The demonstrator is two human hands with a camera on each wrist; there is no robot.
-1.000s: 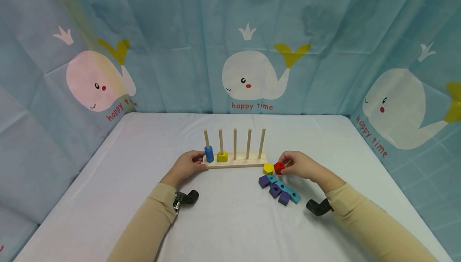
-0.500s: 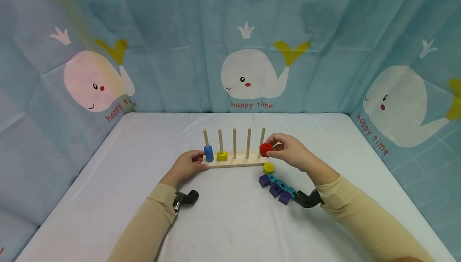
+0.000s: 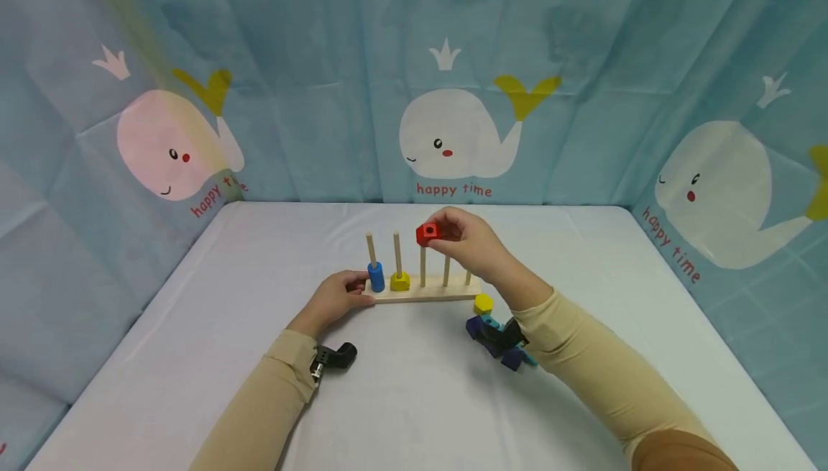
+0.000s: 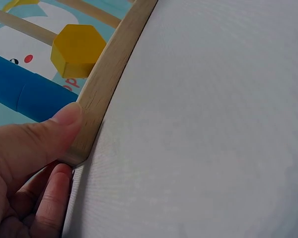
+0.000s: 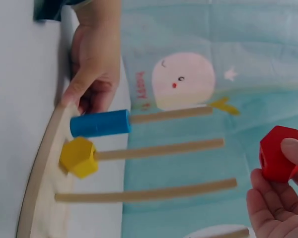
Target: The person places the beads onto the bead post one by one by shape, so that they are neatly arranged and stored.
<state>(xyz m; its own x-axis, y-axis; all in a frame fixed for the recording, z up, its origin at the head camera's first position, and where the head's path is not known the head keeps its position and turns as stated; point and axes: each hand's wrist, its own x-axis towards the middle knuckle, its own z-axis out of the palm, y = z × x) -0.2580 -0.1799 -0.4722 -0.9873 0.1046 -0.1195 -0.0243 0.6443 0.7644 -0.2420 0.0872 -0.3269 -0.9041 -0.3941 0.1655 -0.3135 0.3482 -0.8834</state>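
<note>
My right hand point(image 3: 475, 244) pinches a red hexagonal bead point(image 3: 424, 234) with a hole in it. In the right wrist view the bead point(image 5: 278, 153) is off the pegs, beyond the tip of the third peg point(image 5: 179, 191). My left hand point(image 3: 333, 302) grips the left end of the wooden peg stand point(image 3: 423, 295), its thumb point(image 4: 64, 119) on the stand's edge. Blue cylinder beads point(image 3: 376, 277) sit on the leftmost peg and a yellow bead point(image 3: 399, 282) on the second. The right hand hides the tops of the two rightmost pegs.
A loose yellow bead point(image 3: 483, 304) lies by the stand's right end. Several purple beads point(image 3: 512, 360) and teal beads lie nearer to me, partly hidden by the black wrist camera point(image 3: 501, 338). A curtain with whales point(image 3: 456, 133) stands behind the table.
My right hand has lifted the red bead from beside the loose yellow one and carried it left and up to the middle peg's top. The left hand has stayed on the stand.
</note>
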